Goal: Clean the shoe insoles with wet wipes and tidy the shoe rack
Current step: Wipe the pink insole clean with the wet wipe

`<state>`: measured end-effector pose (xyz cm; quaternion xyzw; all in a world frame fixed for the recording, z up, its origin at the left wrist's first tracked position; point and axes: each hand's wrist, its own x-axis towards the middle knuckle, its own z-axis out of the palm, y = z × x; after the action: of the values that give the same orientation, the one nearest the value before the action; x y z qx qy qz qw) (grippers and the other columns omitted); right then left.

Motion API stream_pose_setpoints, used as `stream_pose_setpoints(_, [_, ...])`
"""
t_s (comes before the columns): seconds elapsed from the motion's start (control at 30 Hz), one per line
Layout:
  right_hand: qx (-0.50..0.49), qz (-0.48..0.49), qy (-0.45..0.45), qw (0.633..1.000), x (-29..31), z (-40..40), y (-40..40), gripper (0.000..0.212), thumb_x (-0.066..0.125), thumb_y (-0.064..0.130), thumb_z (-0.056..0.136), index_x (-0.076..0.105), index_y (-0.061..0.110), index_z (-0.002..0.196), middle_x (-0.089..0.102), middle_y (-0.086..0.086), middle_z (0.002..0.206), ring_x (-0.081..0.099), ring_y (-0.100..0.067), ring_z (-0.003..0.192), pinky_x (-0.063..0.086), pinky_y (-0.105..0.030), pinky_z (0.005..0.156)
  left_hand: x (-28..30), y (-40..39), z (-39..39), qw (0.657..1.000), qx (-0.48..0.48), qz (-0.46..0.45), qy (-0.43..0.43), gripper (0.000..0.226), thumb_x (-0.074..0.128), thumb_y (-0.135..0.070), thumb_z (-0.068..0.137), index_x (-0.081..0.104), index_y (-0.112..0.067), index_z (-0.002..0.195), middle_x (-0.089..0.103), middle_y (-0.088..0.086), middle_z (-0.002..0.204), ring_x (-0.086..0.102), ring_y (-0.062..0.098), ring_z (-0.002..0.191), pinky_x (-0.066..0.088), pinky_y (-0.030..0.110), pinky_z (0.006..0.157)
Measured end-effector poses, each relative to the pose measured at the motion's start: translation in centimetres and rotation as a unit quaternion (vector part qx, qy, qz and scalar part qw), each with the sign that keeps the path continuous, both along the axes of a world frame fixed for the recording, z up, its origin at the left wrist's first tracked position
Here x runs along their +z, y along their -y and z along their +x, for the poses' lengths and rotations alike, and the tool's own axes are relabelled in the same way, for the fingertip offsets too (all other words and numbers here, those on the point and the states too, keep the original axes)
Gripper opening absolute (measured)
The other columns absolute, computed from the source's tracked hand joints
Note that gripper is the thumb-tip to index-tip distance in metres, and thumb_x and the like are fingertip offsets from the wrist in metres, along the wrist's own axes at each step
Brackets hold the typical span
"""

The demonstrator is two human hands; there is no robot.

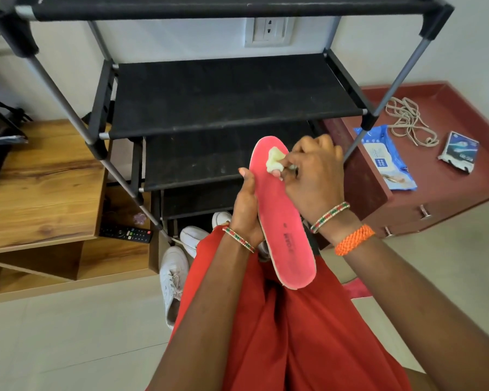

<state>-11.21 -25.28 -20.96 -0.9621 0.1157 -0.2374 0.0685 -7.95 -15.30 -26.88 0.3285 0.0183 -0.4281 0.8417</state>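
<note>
A pink insole stands on end in front of me, toe up. My left hand grips it from the left side, thumb along its edge. My right hand pinches a crumpled wet wipe and presses it on the insole's toe area. Behind them stands the black shoe rack, its fabric shelves bare and dusty. A blue pack of wet wipes lies on the red cabinet to the right.
White sneakers lie on the floor by the rack's foot. A red cabinet holds a tangle of laces and a small packet. A wooden unit with a remote stands at left.
</note>
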Motion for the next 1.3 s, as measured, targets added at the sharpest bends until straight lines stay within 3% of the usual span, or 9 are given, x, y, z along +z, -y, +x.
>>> stream_pose_setpoints(0.17, [0.049, 0.025, -0.041, 0.998, -1.2, -1.3, -0.6, 0.002, 0.072, 0.014, 0.074, 0.071, 0.012, 0.073, 0.054, 0.002, 0.078, 0.045, -0.023, 0.084, 0.015, -0.027, 0.072, 0.1, -0.3, 0.2, 1.0, -0.018, 0.019, 0.001, 0.076, 0.011, -0.067, 0.09, 0.06, -0.011, 0.105, 0.07, 0.007, 0.088, 0.067, 0.019, 0.083, 0.054, 0.032, 0.078])
stream_pose_setpoints(0.33, [0.038, 0.045, -0.002, 0.998, 0.1, 0.6, 0.9, 0.023, 0.061, -0.006, 0.074, 0.073, 0.008, 0.088, 0.063, -0.007, 0.084, 0.054, -0.03, 0.087, 0.037, -0.038, 0.08, 0.3, -0.2, -0.3, 0.999, -0.031, 0.017, -0.001, 0.069, 0.016, -0.063, 0.093, 0.06, -0.013, 0.108, 0.071, 0.008, 0.085, 0.067, 0.021, 0.072, 0.055, 0.032, 0.064])
stream_pose_setpoints(0.5, [0.048, 0.273, 0.05, 0.96, 0.7, 0.1, 1.4, 0.007, 0.063, 0.013, 0.083, 0.07, 0.012, 0.086, 0.068, -0.003, 0.07, 0.063, -0.021, 0.065, 0.052, -0.04, 0.06, 0.2, -0.5, 0.1, 0.999, -0.021, 0.024, -0.01, 0.07, 0.021, -0.066, 0.09, 0.061, -0.013, 0.111, 0.069, 0.01, 0.093, 0.066, 0.022, 0.078, 0.055, 0.036, 0.068])
stream_pose_setpoints(0.67, [0.047, 0.455, -0.002, 0.889, 0.8, -0.6, 1.4, 0.013, 0.061, 0.012, 0.078, 0.063, 0.0, 0.072, 0.06, -0.008, 0.062, 0.052, -0.012, 0.054, 0.043, -0.029, 0.051, 0.3, -0.1, 0.0, 0.999, -0.013, 0.046, -0.012, 0.07, 0.017, -0.066, 0.091, 0.061, -0.016, 0.112, 0.071, 0.009, 0.092, 0.068, 0.022, 0.08, 0.054, 0.036, 0.07])
stream_pose_setpoints(0.73, [0.025, 0.501, -0.008, 0.865, 0.5, -0.6, 1.4, 0.01, 0.059, 0.003, 0.08, 0.059, -0.001, 0.071, 0.055, 0.002, 0.051, 0.048, -0.003, 0.045, 0.038, -0.02, 0.045, 0.2, 0.0, -0.1, 0.999, -0.014, 0.043, -0.009, 0.07, 0.016, -0.066, 0.091, 0.061, -0.017, 0.111, 0.071, 0.008, 0.092, 0.067, 0.022, 0.081, 0.054, 0.036, 0.069])
stream_pose_setpoints(0.8, [0.02, 0.507, -0.021, 0.861, 0.4, -0.5, 1.6, 0.008, 0.057, -0.004, 0.08, 0.06, 0.003, 0.078, 0.058, 0.007, 0.051, 0.051, 0.0, 0.041, 0.039, -0.016, 0.041, 0.2, 0.0, -0.1, 0.999, -0.02, 0.045, -0.009, 0.07, 0.016, -0.067, 0.09, 0.061, -0.017, 0.11, 0.071, 0.009, 0.09, 0.067, 0.022, 0.078, 0.055, 0.035, 0.067])
stream_pose_setpoints(0.97, [0.022, 0.469, -0.03, 0.883, 0.1, -0.4, 1.8, 0.022, 0.05, -0.003, 0.087, 0.068, 0.01, 0.091, 0.068, -0.007, 0.082, 0.066, -0.015, 0.063, 0.046, -0.022, 0.043, 0.6, -0.2, -0.2, 0.999, -0.025, 0.045, 0.011, 0.06, 0.03, -0.062, 0.091, 0.064, -0.014, 0.105, 0.067, 0.011, 0.087, 0.062, 0.022, 0.074, 0.053, 0.033, 0.061])
stream_pose_setpoints(1.13, [0.027, 0.536, -0.083, 0.84, 0.0, -0.6, 1.2, 0.02, 0.053, 0.017, 0.091, 0.065, 0.012, 0.108, 0.068, -0.006, 0.097, 0.067, -0.016, 0.084, 0.052, -0.027, 0.061, 0.5, 0.1, -0.1, 0.985, 0.026, 0.155, 0.073, 0.037, 0.058, -0.039, 0.088, 0.065, -0.01, 0.11, 0.069, 0.013, 0.085, 0.067, 0.023, 0.073, 0.054, 0.033, 0.061])
stream_pose_setpoints(1.3, [0.042, 0.386, -0.12, 0.914, -0.2, -0.6, 1.0, 0.035, 0.065, 0.007, 0.079, 0.058, 0.015, 0.112, 0.062, -0.001, 0.1, 0.063, -0.016, 0.083, 0.053, -0.025, 0.066, 0.1, 0.2, -0.1, 0.975, 0.07, 0.19, 0.087, 0.035, 0.056, -0.033, 0.092, 0.063, -0.007, 0.114, 0.068, 0.011, 0.085, 0.065, 0.021, 0.068, 0.054, 0.031, 0.059])
